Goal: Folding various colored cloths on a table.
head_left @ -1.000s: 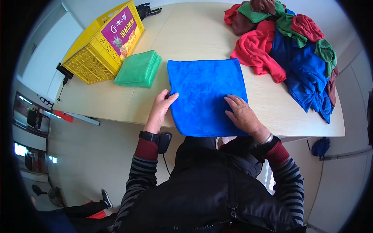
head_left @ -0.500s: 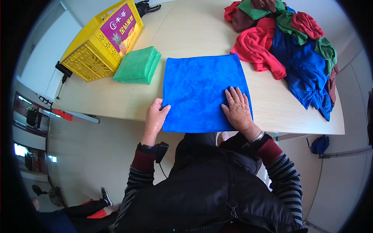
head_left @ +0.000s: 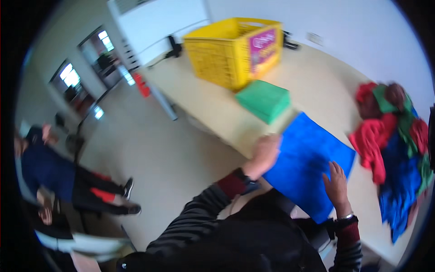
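Note:
A square blue cloth lies spread flat at the table's front edge. My left hand is at the cloth's left side, smeared by motion, so I cannot make out its fingers. At the right part of the cloth, my right hand has its fingers stretched out and grips nothing; whether it touches the fabric is unclear. Just beyond the cloth sits a folded stack of green cloths.
A yellow plastic crate with a purple label stands behind the green stack. Crumpled red, green, blue and brown cloths heap on the right of the pale table. Far left, another person in dark clothes is away from the table.
My view has swung left, bringing the other person and doorways into sight. My left hand has shifted up along the cloth's side. My right hand's fingers remain stretched out.

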### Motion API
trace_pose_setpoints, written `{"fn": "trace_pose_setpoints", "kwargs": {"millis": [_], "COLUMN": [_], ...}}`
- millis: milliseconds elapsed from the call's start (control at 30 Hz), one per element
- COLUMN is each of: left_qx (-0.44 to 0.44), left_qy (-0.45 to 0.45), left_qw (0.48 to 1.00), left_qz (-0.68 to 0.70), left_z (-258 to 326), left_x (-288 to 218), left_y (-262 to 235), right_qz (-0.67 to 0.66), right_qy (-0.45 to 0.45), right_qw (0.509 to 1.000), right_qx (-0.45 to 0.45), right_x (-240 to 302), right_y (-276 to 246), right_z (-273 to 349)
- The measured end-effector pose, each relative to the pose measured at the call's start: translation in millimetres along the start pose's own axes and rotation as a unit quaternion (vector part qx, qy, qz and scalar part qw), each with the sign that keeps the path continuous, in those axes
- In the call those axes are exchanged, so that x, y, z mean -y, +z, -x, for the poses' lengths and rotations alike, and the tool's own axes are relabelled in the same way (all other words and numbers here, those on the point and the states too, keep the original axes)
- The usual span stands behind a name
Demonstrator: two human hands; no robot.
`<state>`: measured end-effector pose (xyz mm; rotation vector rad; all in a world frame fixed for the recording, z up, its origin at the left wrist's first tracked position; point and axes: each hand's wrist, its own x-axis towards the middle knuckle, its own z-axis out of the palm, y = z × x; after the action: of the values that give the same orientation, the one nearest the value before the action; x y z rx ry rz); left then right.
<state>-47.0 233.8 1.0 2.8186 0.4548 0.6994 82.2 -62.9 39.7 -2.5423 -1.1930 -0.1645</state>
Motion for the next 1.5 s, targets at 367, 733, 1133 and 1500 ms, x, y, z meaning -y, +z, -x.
{"fn": "trace_pose_setpoints", "kwargs": {"millis": [367, 733, 1133, 1500], "left_qx": [0.169, 0.227, 0.194, 0.188], "left_qy": [0.066, 0.09, 0.109, 0.138], "left_qw": [0.98, 0.968, 0.971, 0.97], "left_qz": [0.077, 0.058, 0.09, 0.072], "left_z": [4, -1, -90, -93], "left_x": [0, 1, -14, -8], "left_y": [15, -3, 62, 71], "right_qz": [0.072, 0.086, 0.099, 0.133], "right_qy": [-0.015, 0.087, 0.058, 0.153], "right_qw": [0.993, 0.988, 0.988, 0.978], "right_qx": [0.092, 0.093, 0.108, 0.048], "right_x": [12, -63, -28, -109], "right_y": [35, 22, 49, 59], "right_z": [-16, -5, -89, -74]}}
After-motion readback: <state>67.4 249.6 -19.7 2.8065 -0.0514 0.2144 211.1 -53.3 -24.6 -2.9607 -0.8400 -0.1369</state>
